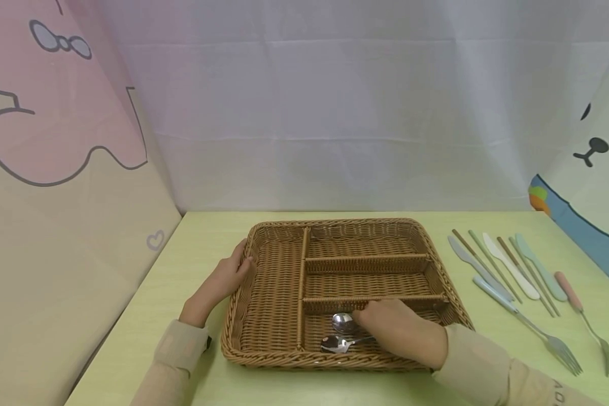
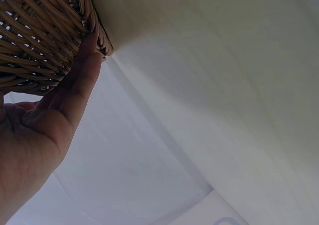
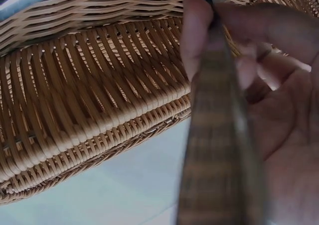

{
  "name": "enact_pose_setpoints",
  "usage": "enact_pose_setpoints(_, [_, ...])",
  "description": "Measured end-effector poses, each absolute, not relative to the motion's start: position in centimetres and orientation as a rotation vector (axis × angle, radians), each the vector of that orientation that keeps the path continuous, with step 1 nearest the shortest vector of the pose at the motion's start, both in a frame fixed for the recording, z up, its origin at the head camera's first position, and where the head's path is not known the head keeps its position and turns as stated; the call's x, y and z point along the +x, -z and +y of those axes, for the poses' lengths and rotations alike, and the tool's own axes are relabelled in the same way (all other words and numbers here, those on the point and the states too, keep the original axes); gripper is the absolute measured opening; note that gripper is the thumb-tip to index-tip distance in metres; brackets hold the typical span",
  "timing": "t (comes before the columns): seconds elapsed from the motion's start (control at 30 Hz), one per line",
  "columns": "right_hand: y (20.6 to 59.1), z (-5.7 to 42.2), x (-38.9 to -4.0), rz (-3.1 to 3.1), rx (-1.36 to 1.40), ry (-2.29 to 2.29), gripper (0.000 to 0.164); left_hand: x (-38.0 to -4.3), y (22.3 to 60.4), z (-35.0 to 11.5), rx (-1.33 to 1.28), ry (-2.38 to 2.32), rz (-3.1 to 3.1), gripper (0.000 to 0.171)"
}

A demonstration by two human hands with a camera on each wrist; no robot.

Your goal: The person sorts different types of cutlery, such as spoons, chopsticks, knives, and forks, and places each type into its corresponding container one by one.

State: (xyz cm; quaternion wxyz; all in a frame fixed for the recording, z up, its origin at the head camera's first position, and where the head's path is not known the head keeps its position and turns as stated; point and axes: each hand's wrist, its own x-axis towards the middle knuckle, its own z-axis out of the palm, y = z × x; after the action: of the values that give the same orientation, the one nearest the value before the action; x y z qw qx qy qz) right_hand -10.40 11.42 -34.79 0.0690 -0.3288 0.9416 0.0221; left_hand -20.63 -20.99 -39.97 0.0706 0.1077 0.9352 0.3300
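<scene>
A brown wicker basket (image 1: pixel 276 293) with several compartments stands on the table. My left hand (image 1: pixel 232 273) holds its left rim, thumb over the edge; in the left wrist view, the fingers (image 2: pixel 82 80) lie along the outer wall. My right hand (image 1: pixel 403 332) is down in the front right compartment. It pinches a metal spoon (image 1: pixel 343 322), whose handle (image 3: pixel 214 150) looms blurred in the right wrist view. A second spoon (image 1: pixel 336 343) lies in the same compartment, nearer the front wall, its handle end hidden by the hand.
Right of the basket lie a blue-handled fork (image 1: pixel 530 324), a pink-handled fork (image 1: pixel 583 316), several knives, including a white knife (image 1: pixel 510 265), and several chopsticks, such as a brown-ended chopstick (image 1: pixel 479 259). A pale curtain (image 1: pixel 314 124) hangs behind the light green table (image 1: pixel 203 237).
</scene>
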Motion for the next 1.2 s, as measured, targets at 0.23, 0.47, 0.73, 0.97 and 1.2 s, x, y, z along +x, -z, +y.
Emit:
enact_pose_setpoints(0.23, [35.2, 11.8, -10.4, 2.765, -1.111, -0.092, 0.009, -20.7, 40.1, -21.0, 0.337, -0.982, 2.823, 0.058])
enact_pose_setpoints(0.47, [35.6, 11.8, -10.1, 2.711, -1.066, -0.108, 0.009, -20.6, 40.2, -21.0, 0.334, -0.985, 2.818, 0.059])
enact_pose_setpoints(0.73, [35.5, 11.8, -9.9, 2.673, -1.024, -0.157, 0.004, -20.7, 40.1, -21.0, 0.342, -0.985, 2.818, 0.059])
enact_pose_setpoints(0.97, [35.2, 12.2, -10.1, 2.657, -1.001, -0.120, 0.008, -20.5, 40.0, -21.0, 0.346, -0.997, 2.812, 0.058])
enact_pose_setpoints(1.2, [34.5, 12.8, -10.4, 2.687, -1.068, -0.190, 0.017, -20.5, 39.9, -21.0, 0.359, -0.982, 2.840, 0.058])
